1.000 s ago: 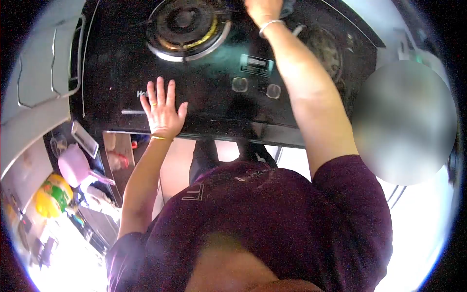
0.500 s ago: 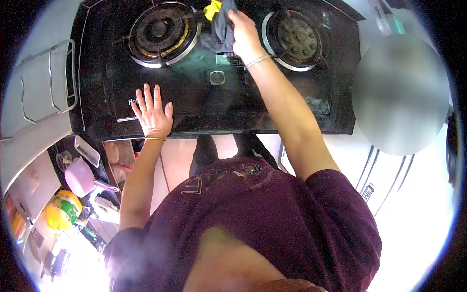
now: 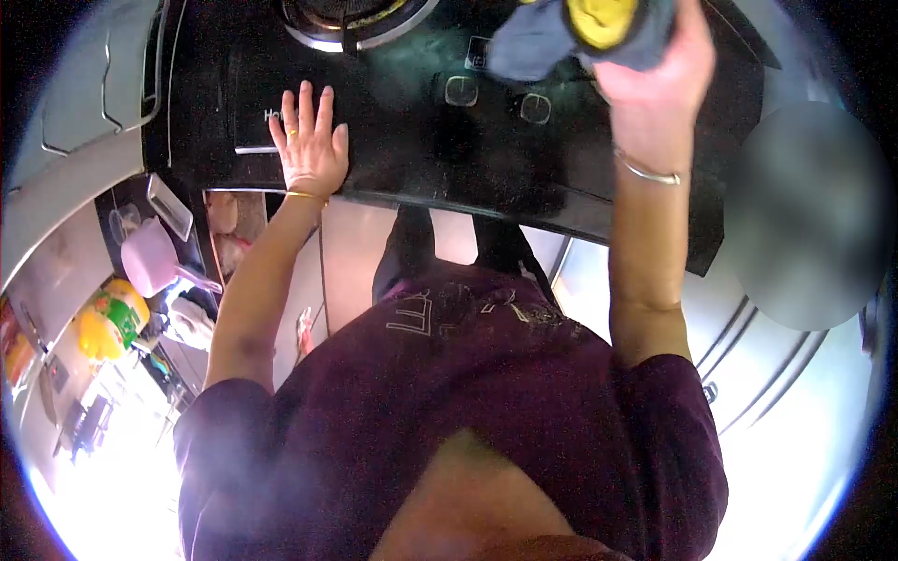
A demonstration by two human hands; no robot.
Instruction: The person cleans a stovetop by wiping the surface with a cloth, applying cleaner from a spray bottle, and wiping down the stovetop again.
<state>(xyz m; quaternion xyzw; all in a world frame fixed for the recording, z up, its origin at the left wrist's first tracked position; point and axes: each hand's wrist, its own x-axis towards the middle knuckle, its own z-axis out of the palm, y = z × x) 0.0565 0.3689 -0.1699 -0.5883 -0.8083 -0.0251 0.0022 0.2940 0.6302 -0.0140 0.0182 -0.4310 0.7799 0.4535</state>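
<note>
My left hand [image 3: 311, 145] lies flat with spread fingers on the front left of the black glass stove [image 3: 402, 140], by the printed lettering. At the upper right, my right hand [image 3: 659, 79] grips a dark grey cloth [image 3: 533, 45] with a yellow part [image 3: 601, 21]. The cloth is raised towards the camera and hides the right side of the stove behind it. Two square knobs, one of them a left knob [image 3: 461, 91], show between my hands. A round burner [image 3: 360, 37] is cut off by the top edge of the view.
Left of the stove are a wire rack [image 3: 110, 84], a pink pan [image 3: 150, 257] and a yellow and green package [image 3: 114, 320]. A blurred round patch covers the right side. The stove's front edge runs just before my body.
My right hand has moved from the stove's middle to the right and closer to the camera, bringing the cloth along. My left hand stays flat on the stove while the view has shifted.
</note>
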